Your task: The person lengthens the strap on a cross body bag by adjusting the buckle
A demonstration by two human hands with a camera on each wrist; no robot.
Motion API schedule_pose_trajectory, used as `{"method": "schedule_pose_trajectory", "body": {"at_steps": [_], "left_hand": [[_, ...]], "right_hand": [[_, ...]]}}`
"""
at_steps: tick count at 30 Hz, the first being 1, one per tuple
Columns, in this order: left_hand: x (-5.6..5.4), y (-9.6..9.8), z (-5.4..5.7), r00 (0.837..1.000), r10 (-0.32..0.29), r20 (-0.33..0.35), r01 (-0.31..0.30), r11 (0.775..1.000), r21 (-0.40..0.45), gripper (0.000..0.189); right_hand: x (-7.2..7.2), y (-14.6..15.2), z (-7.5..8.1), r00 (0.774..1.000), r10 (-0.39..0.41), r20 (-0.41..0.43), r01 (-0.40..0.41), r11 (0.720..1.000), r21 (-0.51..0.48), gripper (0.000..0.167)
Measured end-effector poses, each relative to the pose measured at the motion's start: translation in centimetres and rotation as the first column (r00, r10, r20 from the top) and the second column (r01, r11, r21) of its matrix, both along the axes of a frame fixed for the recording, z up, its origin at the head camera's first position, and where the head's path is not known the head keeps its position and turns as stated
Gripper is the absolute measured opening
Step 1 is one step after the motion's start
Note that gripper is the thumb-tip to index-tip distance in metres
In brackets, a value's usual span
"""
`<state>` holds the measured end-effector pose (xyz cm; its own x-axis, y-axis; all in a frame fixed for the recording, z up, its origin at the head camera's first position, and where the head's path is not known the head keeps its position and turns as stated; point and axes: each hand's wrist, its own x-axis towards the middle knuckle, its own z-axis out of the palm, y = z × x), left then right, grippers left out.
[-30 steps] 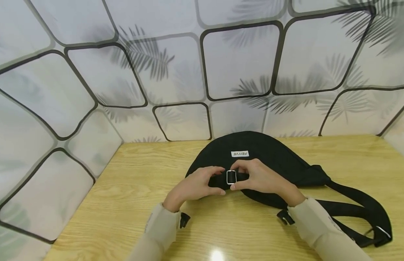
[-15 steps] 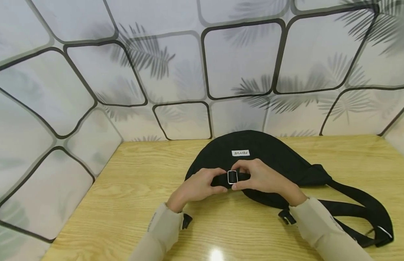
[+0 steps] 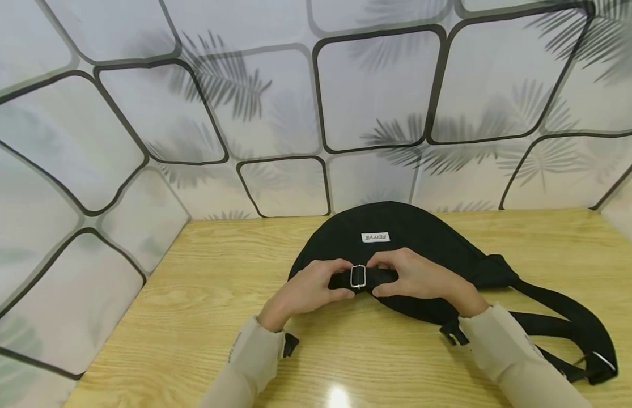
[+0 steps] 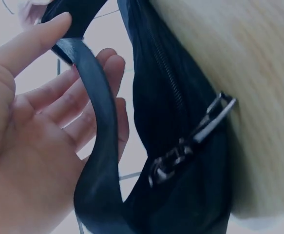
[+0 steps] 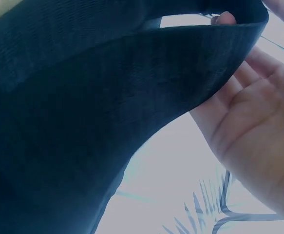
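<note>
A black waist bag (image 3: 412, 226) with a white label (image 3: 375, 237) lies on the wooden table. Before it, both hands stretch a piece of its black webbing strap (image 3: 382, 276) that carries a silver slider buckle (image 3: 352, 276). My left hand (image 3: 308, 292) pinches the strap at the buckle's left side, thumb and fingertips right at its frame. To the right of the buckle, my right hand (image 3: 423, 277) grips the strap between thumb and fingers. In the left wrist view the strap (image 4: 100, 97) loops down past the palm, beside the bag's zipper (image 4: 163, 68) and metal zipper pull (image 4: 210, 122).
A black clip buckle end (image 3: 290, 344) shows by the left sleeve, another clip buckle end (image 3: 453, 333) by the right sleeve. More strap (image 3: 596, 334) loops over the table's right side. A patterned curtain (image 3: 377, 96) stands behind the table (image 3: 193, 283).
My right hand has shifted slightly right along the strap, away from the slider buckle. The buckle now sits a little further left, against the left fingertips. The bag has barely moved.
</note>
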<state>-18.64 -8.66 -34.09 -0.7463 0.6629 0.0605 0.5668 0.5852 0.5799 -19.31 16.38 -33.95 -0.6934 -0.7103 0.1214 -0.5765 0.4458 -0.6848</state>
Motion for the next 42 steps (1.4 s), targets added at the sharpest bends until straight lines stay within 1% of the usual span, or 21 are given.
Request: {"method": "schedule_pose_trajectory", "body": {"at_steps": [2, 7, 13, 16, 17, 20, 22, 24, 27, 29, 32, 36, 41, 42], "left_hand": [[0.1, 0.2, 0.1, 1.0, 0.006, 0.013, -0.006, 1.0, 0.023, 0.047], [0.4, 0.5, 0.2, 0.999, 0.023, 0.032, -0.025, 0.997, 0.068, 0.052], [0.4, 0.7, 0.1, 0.999, 0.009, 0.035, -0.012, 0.997, 0.079, 0.056], [0.4, 0.8, 0.0, 1.0, 0.003, 0.025, -0.004, 0.997, 0.071, 0.054], [0.4, 0.8, 0.1, 1.0, 0.001, 0.02, -0.002, 0.998, 0.068, 0.054], [0.4, 0.8, 0.0, 1.0, -0.007, 0.01, 0.006, 0.997, 0.072, 0.053], [0.4, 0.8, 0.0, 1.0, -0.01, 0.012, 0.009, 0.997, 0.082, 0.053], [0.3, 0.7, -0.1, 1.0, -0.014, 0.011, 0.013, 0.995, 0.098, 0.054], [0.3, 0.7, -0.1, 1.0, -0.018, 0.015, 0.016, 0.993, 0.118, 0.054], [0.3, 0.7, -0.1, 1.0, -0.02, 0.017, 0.018, 0.992, 0.127, 0.054], [0.3, 0.7, -0.2, 1.0, -0.008, 0.018, 0.006, 0.991, 0.131, 0.055], [0.3, 0.6, -0.3, 1.0, 0.002, 0.012, -0.004, 0.991, 0.135, 0.055], [0.3, 0.6, -0.4, 1.0, -0.013, -0.001, 0.013, 0.989, 0.145, 0.054], [0.3, 0.6, -0.3, 1.0, -0.013, -0.005, 0.014, 0.989, 0.146, 0.054]], "right_hand": [[0.0, -0.1, 0.0, 1.0, 0.006, -0.013, -0.006, 1.0, -0.01, 0.035], [0.1, -0.3, 0.2, 0.999, -0.01, -0.034, 0.009, 1.0, -0.011, 0.034], [0.0, -0.2, 0.2, 1.0, -0.005, -0.025, 0.005, 1.0, 0.0, 0.039], [-0.2, 0.1, 0.1, 1.0, 0.01, 0.017, -0.01, 1.0, 0.004, 0.039], [-0.3, 0.2, 0.0, 0.999, 0.018, 0.033, -0.018, 1.0, -0.001, 0.037], [-0.7, 0.6, -0.3, 0.991, 0.037, 0.131, -0.03, 0.998, -0.052, 0.024], [-1.0, 0.8, -0.5, 0.979, 0.047, 0.198, -0.028, 0.995, -0.1, 0.017], [-1.2, 1.0, -0.7, 0.961, 0.046, 0.273, -0.008, 0.99, -0.141, 0.015], [-1.4, 1.2, -0.8, 0.935, 0.031, 0.353, 0.031, 0.985, -0.169, 0.015], [-1.4, 1.2, -0.9, 0.921, 0.018, 0.389, 0.054, 0.983, -0.173, 0.016], [-1.5, 1.0, -1.1, 0.912, 0.012, 0.41, 0.067, 0.982, -0.177, 0.015], [-1.4, 0.7, -1.3, 0.914, 0.018, 0.406, 0.066, 0.979, -0.192, 0.014], [-1.3, 0.3, -1.6, 0.906, 0.038, 0.422, 0.07, 0.969, -0.237, 0.013], [-1.3, 0.2, -1.7, 0.898, 0.049, 0.437, 0.073, 0.963, -0.258, 0.013]]}}
